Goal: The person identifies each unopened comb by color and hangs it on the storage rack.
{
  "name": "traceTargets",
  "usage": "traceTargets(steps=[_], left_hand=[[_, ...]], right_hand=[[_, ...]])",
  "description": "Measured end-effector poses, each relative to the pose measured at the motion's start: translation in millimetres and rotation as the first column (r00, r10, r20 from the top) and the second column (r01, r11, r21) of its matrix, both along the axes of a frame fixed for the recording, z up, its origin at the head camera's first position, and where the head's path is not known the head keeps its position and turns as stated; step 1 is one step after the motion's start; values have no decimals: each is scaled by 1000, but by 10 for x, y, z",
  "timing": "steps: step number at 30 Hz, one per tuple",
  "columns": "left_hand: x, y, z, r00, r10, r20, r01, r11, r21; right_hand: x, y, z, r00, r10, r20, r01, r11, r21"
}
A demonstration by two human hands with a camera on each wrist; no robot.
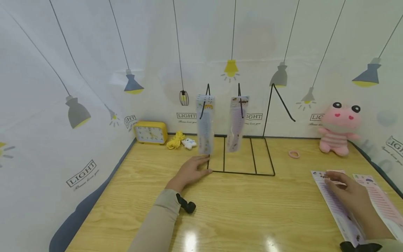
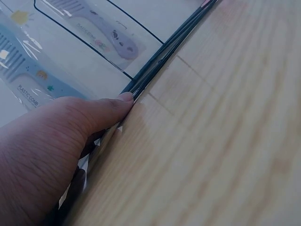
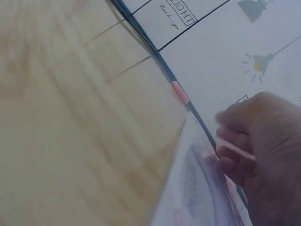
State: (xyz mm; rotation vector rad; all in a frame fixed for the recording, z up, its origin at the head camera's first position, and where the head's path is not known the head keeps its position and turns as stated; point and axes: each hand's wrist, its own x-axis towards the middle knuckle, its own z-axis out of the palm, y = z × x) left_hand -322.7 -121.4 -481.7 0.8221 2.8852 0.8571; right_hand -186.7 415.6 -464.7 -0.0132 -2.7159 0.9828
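While my left hand lies flat on the rack base, steadying it, my right fingers pinch a comb card at the bench's right edge; I judge lifting and hooking comes next. Two cards hang already; lamp-print walls surround

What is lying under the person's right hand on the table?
Under the right hand lies a packaged purple comb flat on the wooden table; the fingers curl at its top edge. A packaged pink comb lies beside it. The part beneath the palm is covered.
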Motion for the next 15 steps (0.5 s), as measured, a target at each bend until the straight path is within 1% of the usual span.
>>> traceTargets(steps=[2, 4, 6, 9, 12, 15], left_hand=[[0, 1, 1, 1000, 0, 3, 0, 1000, 4], [-3, 2, -2, 1000, 2, 7, -2, 1000, 0], [-7, 1, -6, 1000, 4, 12, -4, 1000, -3], [-12, 0, -15, 1000, 4, 6, -4, 1000, -8], [-12, -1, -22, 1000, 5, 0, -5, 1000, -6], [-6, -2, -32, 1000, 6, 0, -6, 1000, -3]], right_hand=[[-38, 30, -67, 999, 5, 37, -8, 997, 77], [-65, 30, -109, 998, 21, 60, -27, 993, 111], [-84, 17, -125, 998, 25, 51, -31, 991, 132], [-91, -24, -126, 1000, 24, 14, -26, 988, 151], [-76, -71, -101, 999, 38, -5, -37, 984, 177], [-55, -118, -68, 998, 62, -10, -59, 982, 180]])
